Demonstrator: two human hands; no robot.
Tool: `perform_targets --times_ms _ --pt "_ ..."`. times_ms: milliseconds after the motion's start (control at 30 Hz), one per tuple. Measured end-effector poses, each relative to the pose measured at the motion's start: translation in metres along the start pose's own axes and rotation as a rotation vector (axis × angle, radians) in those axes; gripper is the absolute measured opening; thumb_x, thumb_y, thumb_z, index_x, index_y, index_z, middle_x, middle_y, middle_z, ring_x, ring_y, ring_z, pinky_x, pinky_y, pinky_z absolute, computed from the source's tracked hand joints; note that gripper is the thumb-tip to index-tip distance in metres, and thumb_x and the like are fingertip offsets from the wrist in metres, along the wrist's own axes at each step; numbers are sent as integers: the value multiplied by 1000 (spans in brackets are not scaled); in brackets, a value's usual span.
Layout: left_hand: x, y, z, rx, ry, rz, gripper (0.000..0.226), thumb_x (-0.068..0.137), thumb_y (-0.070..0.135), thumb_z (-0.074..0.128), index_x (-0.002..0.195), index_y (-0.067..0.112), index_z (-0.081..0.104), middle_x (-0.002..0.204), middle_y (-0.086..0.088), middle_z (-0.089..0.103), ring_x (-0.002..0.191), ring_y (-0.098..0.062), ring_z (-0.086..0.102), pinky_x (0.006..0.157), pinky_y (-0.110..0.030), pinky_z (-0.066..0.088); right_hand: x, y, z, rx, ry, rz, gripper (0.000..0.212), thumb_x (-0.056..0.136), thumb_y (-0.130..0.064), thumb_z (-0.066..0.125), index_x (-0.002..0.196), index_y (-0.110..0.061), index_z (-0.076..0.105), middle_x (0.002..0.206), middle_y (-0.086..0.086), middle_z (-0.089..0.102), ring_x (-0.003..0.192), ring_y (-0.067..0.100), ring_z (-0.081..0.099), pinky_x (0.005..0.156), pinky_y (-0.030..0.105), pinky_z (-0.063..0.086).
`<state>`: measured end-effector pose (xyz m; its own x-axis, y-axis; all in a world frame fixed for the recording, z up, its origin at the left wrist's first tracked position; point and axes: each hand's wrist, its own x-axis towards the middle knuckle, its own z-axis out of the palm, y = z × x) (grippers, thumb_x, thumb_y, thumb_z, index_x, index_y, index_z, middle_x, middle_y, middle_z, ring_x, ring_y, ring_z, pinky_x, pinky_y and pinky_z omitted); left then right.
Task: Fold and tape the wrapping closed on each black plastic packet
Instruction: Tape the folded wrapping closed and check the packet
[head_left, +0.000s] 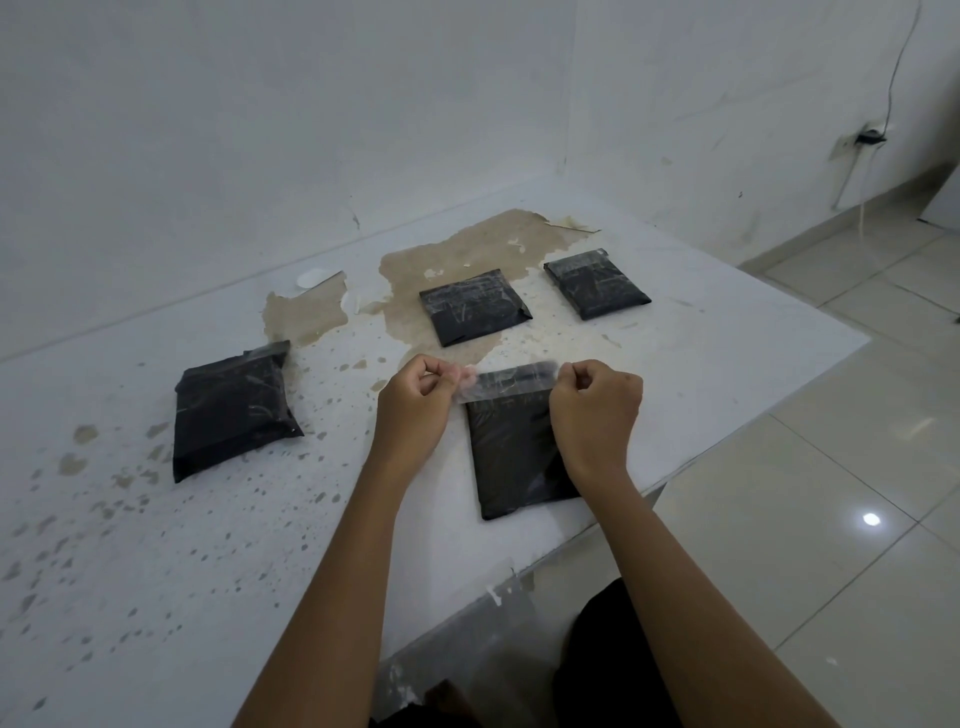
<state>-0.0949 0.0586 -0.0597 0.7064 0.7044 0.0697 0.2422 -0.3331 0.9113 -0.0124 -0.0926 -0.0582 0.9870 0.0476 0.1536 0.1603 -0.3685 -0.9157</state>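
Your left hand (415, 397) and right hand (597, 400) each hold a closed grip, fingers curled in and pinching one end of a clear strip of tape (511, 382). The strip runs between them, left to right, stretched fairly flat, and it is hazy enough that the dark plastic shows through.

The relation that matters is this: the tape lies straight across the far, top edge of the near packet (514, 452), and the packet's long axis runs away from you, at right angles to the strip. The packet sits directly below and behind your knuckles, its lower body between your two wrists. The right hand overlaps its right side; the left hand hangs just off its left edge. I cannot tell whether the tape is already touching the plastic or hovering just over it. To my eye, the next move is a drop and press along that top fold.

The near packet is matte black, slightly puffy and faintly creased, lying flat on the white table (156, 571) close to its front edge.

Three more black packets lie farther out: a left packet (234, 410) well apart, a middle packet (472, 306) just beyond your hands, and a far right packet (597, 283). All three show glossy tape streaks, so they look already sealed.
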Motion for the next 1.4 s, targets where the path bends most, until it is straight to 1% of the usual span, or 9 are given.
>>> perform_targets --times_ms 67,167,300,467,600,700,1033,1267,1400 --pt "1 -1 0 -8 -3 -12 19 103 32 59 96 16 66 93 17 78 76 0 70 63 -19 51 -1 -2 -1 -6 -6 -2 18 102 -17 53 95 -8 68 94 7 59 95 10 33 71 10 26" --pt "2 -1 1 -15 -9 -12 18 103 30 59 97 14 66 91 22 76 83 5 70 67 -16 52 -1 -2 0 -39 -4 -24 21 103 -17 52 94 -8 69 89 5 58 96 12 33 72 13 23" --pt "1 0 1 -14 4 2 18 102 31 62 94 15 65 88 20 76 61 5 64 54 -14 47 0 0 2 -88 0 -57 22 103 -17 51 95 -8 69 84 2 54 97 16 33 71 14 21" --pt "2 -2 1 -6 11 8 19 99 33 65 91 16 65 92 9 78 52 0 54 50 -18 42 2 3 4 -132 7 -88 25 104 -19 50 98 -6 70 81 -2 53 98 16 33 70 16 21" --pt "2 -1 1 7 29 7 18 98 32 68 91 16 65 91 13 77 68 -2 66 54 -11 45 3 4 5 -141 12 -98 25 105 -20 49 98 -7 70 83 -2 54 97 16 33 71 16 20" --pt "2 -1 2 -7 36 6 16 99 27 68 91 14 65 86 19 76 81 8 70 62 -7 48 4 5 7 -164 11 -107 26 105 -21 48 97 -8 69 81 -4 52 97 15 32 71 17 20" --pt "-3 -1 6 -25 75 64 19 101 20 65 92 3 62 91 9 78 86 8 72 66 -6 49 7 10 11 -252 6 -129 27 107 -23 44 102 -9 66 91 2 59 98 18 34 76 20 19" --pt "-3 -4 7 -5 101 90 18 100 25 66 90 10 64 87 12 78 85 6 72 72 -11 53 7 9 11 -323 -5 -145 29 107 -24 41 106 -6 65 101 9 61 98 18 33 80 22 19" --pt "-1 -5 5 -19 109 55 17 96 30 72 87 17 68 82 11 78 82 -1 73 74 -19 56 7 9 10 -334 -21 -137 29 107 -24 42 106 -7 65 102 10 61 97 17 30 90 30 31"
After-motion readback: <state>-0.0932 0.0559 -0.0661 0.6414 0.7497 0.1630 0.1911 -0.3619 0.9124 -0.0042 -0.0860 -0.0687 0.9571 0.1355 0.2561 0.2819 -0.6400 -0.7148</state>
